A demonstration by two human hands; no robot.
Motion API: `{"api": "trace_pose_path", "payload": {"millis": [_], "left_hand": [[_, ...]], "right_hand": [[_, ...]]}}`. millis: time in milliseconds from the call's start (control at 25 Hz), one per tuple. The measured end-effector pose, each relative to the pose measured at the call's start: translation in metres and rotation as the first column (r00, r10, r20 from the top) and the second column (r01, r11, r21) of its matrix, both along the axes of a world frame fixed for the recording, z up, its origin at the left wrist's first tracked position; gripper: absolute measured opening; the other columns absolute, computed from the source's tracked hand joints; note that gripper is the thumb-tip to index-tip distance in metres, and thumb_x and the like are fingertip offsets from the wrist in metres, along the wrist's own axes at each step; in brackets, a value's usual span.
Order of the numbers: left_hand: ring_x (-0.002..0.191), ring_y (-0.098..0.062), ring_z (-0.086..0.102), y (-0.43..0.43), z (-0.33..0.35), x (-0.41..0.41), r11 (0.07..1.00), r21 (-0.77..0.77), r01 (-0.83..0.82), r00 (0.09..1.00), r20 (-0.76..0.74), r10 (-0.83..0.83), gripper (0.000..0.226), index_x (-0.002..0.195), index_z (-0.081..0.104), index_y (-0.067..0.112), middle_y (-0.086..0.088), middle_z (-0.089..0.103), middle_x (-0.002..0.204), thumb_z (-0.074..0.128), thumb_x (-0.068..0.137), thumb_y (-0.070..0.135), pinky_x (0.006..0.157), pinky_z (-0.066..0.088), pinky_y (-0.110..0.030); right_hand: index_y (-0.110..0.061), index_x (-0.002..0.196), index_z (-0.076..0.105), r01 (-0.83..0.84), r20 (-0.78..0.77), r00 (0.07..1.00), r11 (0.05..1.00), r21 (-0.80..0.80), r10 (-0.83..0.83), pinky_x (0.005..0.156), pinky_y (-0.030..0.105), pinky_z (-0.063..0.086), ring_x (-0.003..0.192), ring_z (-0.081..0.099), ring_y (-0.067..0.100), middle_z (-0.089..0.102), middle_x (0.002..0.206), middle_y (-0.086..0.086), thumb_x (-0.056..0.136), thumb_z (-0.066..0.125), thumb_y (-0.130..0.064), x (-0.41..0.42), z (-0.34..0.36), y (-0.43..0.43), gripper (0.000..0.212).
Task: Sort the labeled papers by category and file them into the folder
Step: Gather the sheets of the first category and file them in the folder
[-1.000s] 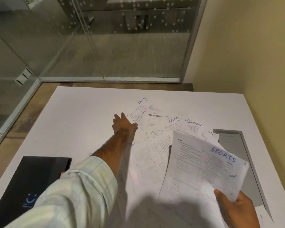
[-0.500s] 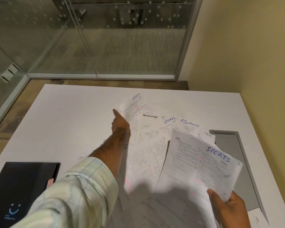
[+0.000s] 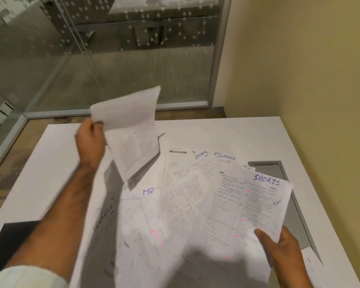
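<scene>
Over the far side of the white worktop [image 3: 216, 129], the left hand [image 3: 90, 140] holds a loose sheet [image 3: 133, 134] up in the air, thumb and fingers closed on its left edge. The page bows and is too blurred for any of its print or label to be read. Near the worktop's right front, the right hand [image 3: 279, 250] pinches the lower right corner of a printed sheet [image 3: 247, 208], with the thumb on top and the other fingers hidden beneath. "SPORTS" is handwritten in blue at its top right corner, pink highlighter strokes mark its text, and a small scribble near the right edge cannot be made out. Between the two hands the remaining labelled papers lie fanned and overlapping on the worktop. One is headed "SPORTS" [image 3: 201, 155] and the one just right of it "FINANCE" [image 3: 224, 156]. A corner showing only "MIN" [image 3: 246, 167] pokes out behind the held sheet. Nearer the middle is a page marked "HR" [image 3: 148, 191], and beside that a label that looks like "ADMIN" [image 3: 131, 183], partly covered by the lifted sheet. A second "FINANCE" [image 3: 103, 217] lies turned sideways beside the left forearm. The black folder [image 3: 13, 240] lies shut at the worktop's near left corner, partly behind that forearm and apart from the papers. A grey rectangular recess [image 3: 266, 167] is set into the worktop on the right, and a dotted glass partition [image 3: 133, 59] stands beyond.
</scene>
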State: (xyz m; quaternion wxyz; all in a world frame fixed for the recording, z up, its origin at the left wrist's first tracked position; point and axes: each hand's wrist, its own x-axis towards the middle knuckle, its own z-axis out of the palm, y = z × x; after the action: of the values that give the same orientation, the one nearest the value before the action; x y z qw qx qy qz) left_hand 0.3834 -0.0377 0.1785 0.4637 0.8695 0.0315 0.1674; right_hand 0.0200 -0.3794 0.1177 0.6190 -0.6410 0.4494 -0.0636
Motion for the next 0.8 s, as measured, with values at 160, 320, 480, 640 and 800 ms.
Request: {"api": "trace_pose_path", "payload": {"millis": [160,320,480,640,800], "left_hand": [[0.082,-0.013,0.071,0.018,0.063,-0.033,0.959,-0.23,0.164,0.952,-0.219,-0.215,0.021,0.117,0.068,0.02,0.004,0.075,0.105,0.054,0.101,0.02,0.071,0.058,-0.035],[0.053,-0.01,0.061,-0.029,0.03,-0.093,0.862,-0.336,0.379,0.757,-0.423,-0.498,0.013,0.1,0.069,0.006,-0.002,0.071,0.071,0.057,0.101,0.009,0.049,0.047,-0.024],[0.064,-0.017,0.059,-0.067,-0.032,-0.156,0.813,-0.382,0.44,0.621,-0.524,-0.582,0.021,0.094,0.07,0.002,-0.004,0.068,0.074,0.061,0.101,0.02,0.058,0.04,-0.027],[0.097,-0.02,0.076,-0.092,-0.053,-0.207,0.742,-0.602,0.296,0.573,-0.509,-0.642,0.018,0.111,0.071,0.007,-0.005,0.079,0.105,0.059,0.101,0.015,0.085,0.057,-0.034],[0.108,-0.032,0.072,-0.114,-0.069,-0.235,0.665,-0.733,0.141,0.574,-0.486,-0.658,0.021,0.117,0.07,0.002,-0.013,0.076,0.114,0.062,0.098,0.005,0.095,0.057,-0.043]], "right_hand": [[-0.016,0.112,0.07,0.022,0.06,0.998,0.997,0.074,-0.027,0.085,0.036,0.056,0.09,0.076,0.02,0.079,0.1,-0.001,0.094,0.067,0.0,0.001,0.005,-0.005,0.024],[-0.014,0.119,0.071,-0.018,0.141,0.99,0.972,0.233,-0.015,0.092,0.046,0.057,0.099,0.077,0.028,0.079,0.109,0.004,0.095,0.064,0.001,0.007,0.009,0.0,0.028],[-0.011,0.129,0.065,-0.091,0.198,0.98,0.892,0.442,0.002,0.095,0.052,0.056,0.107,0.073,0.036,0.075,0.121,0.012,0.096,0.061,0.001,0.009,0.013,0.011,0.036],[-0.018,0.138,0.061,-0.154,0.247,0.969,0.817,0.556,0.014,0.106,0.068,0.043,0.121,0.066,0.041,0.069,0.133,0.015,0.096,0.064,-0.009,-0.001,0.014,0.013,0.044],[-0.019,0.125,0.069,-0.077,0.173,0.984,0.792,0.606,-0.037,0.095,0.052,0.057,0.111,0.072,0.031,0.076,0.12,0.01,0.106,0.045,-0.04,-0.009,0.017,0.018,0.038]]}}
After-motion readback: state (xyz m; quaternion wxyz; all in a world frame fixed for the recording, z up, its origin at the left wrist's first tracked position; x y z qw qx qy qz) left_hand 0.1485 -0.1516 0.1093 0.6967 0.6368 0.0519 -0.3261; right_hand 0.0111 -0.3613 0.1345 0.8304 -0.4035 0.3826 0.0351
